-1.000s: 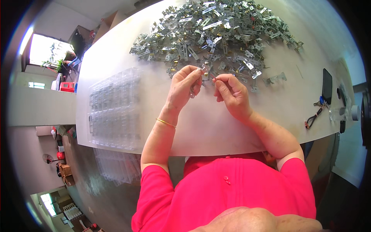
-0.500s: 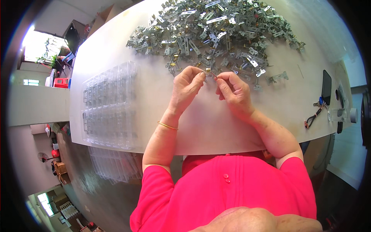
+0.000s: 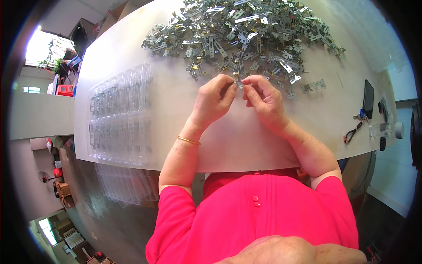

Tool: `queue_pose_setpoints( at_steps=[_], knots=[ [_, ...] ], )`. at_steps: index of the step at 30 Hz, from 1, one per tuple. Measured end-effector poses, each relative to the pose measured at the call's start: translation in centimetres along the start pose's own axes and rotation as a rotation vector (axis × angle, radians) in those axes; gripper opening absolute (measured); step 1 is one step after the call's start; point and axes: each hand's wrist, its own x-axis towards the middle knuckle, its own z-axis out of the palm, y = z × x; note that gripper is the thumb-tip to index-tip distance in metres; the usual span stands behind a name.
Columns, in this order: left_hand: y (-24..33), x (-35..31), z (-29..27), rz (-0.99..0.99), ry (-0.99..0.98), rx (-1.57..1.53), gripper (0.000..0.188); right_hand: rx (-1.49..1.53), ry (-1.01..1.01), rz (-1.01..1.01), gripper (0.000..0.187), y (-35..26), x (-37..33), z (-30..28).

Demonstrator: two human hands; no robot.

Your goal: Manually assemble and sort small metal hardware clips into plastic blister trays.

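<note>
My left hand (image 3: 214, 99) and my right hand (image 3: 267, 104) meet just below a big heap of small metal brackets (image 3: 246, 35). A small silvery metal bracket (image 3: 240, 84) shows between my fingertips, with both hands pinching at it. A narrow strip runs up from it toward the heap; I cannot tell whether it belongs to the same piece. The fingers partly hide the bracket. Silver flat pieces with holes and some brass-coloured bits make up the heap.
Clear plastic trays (image 3: 121, 114) with metal parts stand at the table's left; more clear trays (image 3: 125, 185) sit below its edge. A loose bracket (image 3: 313, 86) lies right of the heap. A phone (image 3: 368, 97), keys with a cord (image 3: 354, 132) and a clear bottle (image 3: 387, 130) are at the right.
My fingertips have come closer together, and the silvery bracket now shows between them. The right hand has shifted slightly up and left. The whole view has drifted a little.
</note>
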Motion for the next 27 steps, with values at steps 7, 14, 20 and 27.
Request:
queue_pose_setpoints(
  at_steps=[7, 14, 20, 27],
  knots=[
    [0.1, 0.0, 0.1, 0.245, -0.053, 0.177, 0.011, -0.348, 0.099, -0.277, 0.006, -0.3, 0.5, -0.4],
    [0.7, -0.1, 0.2, -0.274, -0.156, -0.387, 0.010, 0.149, 0.211, -0.263, 0.007, 0.2, 1.1, -0.7],
    [-0.4, 0.4, -0.8, -0.469, -0.073, -0.769, 0.012, -0.131, 0.088, -0.127, 0.012, -0.3, 0.5, -1.3],
    [-0.6, 0.4, -1.1, -0.449, -0.056, -0.803, 0.012, -0.145, 0.048, -0.076, 0.011, -0.3, 0.2, -0.5]
  ],
)
